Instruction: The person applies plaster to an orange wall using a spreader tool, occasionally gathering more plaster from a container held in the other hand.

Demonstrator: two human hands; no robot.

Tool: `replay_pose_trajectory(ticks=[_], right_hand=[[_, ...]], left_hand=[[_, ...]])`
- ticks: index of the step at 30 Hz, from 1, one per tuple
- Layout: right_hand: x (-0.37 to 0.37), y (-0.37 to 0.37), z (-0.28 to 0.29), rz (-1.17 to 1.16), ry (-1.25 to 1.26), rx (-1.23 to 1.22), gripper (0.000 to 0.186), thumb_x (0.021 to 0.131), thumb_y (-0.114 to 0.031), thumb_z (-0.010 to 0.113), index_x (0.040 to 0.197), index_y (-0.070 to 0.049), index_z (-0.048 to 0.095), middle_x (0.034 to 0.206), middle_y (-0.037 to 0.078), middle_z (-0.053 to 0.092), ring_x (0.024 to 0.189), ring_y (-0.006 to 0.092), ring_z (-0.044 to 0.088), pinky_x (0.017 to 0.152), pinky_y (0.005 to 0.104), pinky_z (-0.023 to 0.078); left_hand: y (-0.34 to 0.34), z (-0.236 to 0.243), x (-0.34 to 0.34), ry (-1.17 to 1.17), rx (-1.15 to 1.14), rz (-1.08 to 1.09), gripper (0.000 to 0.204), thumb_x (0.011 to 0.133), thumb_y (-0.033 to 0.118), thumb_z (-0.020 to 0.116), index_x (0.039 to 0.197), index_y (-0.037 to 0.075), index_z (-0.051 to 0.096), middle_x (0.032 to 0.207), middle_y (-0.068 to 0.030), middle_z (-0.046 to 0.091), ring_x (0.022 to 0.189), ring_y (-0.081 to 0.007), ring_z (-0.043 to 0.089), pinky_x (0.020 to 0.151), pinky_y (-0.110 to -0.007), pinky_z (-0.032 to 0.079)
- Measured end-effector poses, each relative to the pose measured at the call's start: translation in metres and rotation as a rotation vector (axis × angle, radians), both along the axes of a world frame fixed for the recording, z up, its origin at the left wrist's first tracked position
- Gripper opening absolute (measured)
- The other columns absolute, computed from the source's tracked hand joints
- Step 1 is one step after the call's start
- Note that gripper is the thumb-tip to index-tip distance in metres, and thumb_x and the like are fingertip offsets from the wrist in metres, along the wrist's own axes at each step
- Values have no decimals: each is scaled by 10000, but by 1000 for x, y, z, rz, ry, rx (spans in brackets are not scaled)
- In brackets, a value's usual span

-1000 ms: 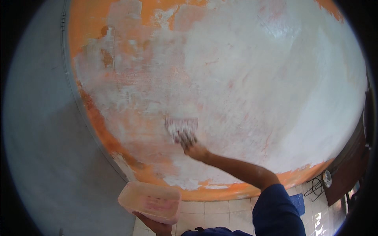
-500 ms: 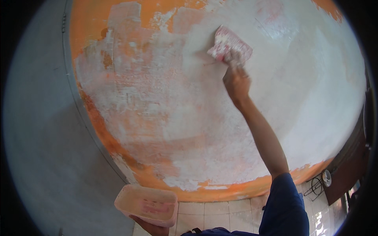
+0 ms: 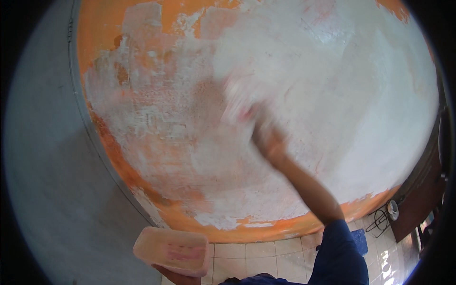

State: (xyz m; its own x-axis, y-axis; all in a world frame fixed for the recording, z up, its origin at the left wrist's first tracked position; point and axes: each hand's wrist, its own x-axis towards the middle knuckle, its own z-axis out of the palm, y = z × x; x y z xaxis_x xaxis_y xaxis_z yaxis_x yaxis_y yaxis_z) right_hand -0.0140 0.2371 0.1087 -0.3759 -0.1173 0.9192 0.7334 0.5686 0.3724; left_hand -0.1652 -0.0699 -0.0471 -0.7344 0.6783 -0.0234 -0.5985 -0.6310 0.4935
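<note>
My right hand [image 3: 270, 137], smeared by motion, grips a pink, putty-streaked scraper [image 3: 243, 97] at its handle. The blade is blurred and lies at or very near the wall [image 3: 313, 109], which carries a pale grey-white skim of putty over orange paint. At the lower left, my left hand [image 3: 176, 276] supports a pinkish plastic tub [image 3: 154, 244] from beneath; most of its fingers are hidden under the tub. Pink residue marks the inside of the tub.
A grey wall [image 3: 42, 166] meets the coated one at a corner on the left. Below runs a tiled floor [image 3: 261, 263]. A blue object [image 3: 359, 241] lies beside my right sleeve. At the right are a white round container [image 3: 392, 210], a black wire frame [image 3: 379, 222] and a dark brown panel [image 3: 420, 202].
My right hand has swept the scraper down and to the left across the wall. The tub in my left hand has shifted slightly left and down in view.
</note>
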Motion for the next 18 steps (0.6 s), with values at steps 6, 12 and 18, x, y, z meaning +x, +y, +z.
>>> replay_pose_trajectory(ticks=[6,12,18], right_hand=[[53,33,129,-359,372,54,201,764,-92,550,962,-62,572,669,87,585,510,214,552,428,328,424],[-20,25,-146,-169,-440,-53,383,759,-88,457,1116,49,481,1193,191,480,1142,277,452,988,401,336],[5,-15,-64,138,-130,-219,441,728,-57,555,1154,6,463,1025,163,568,817,240,555,692,383,442]], left_hand=[[-1,1,2,-25,-21,-33,723,805,644,299,1337,158,237,1313,-94,330,1190,-286,342,993,-458,286],[0,2,1,-54,-33,-52,779,771,671,349,1342,152,248,1337,-101,323,1211,-316,323,1003,-503,263],[-2,4,0,-81,-38,-20,831,740,697,390,1344,140,262,1353,-109,322,1225,-343,312,1010,-541,245]])
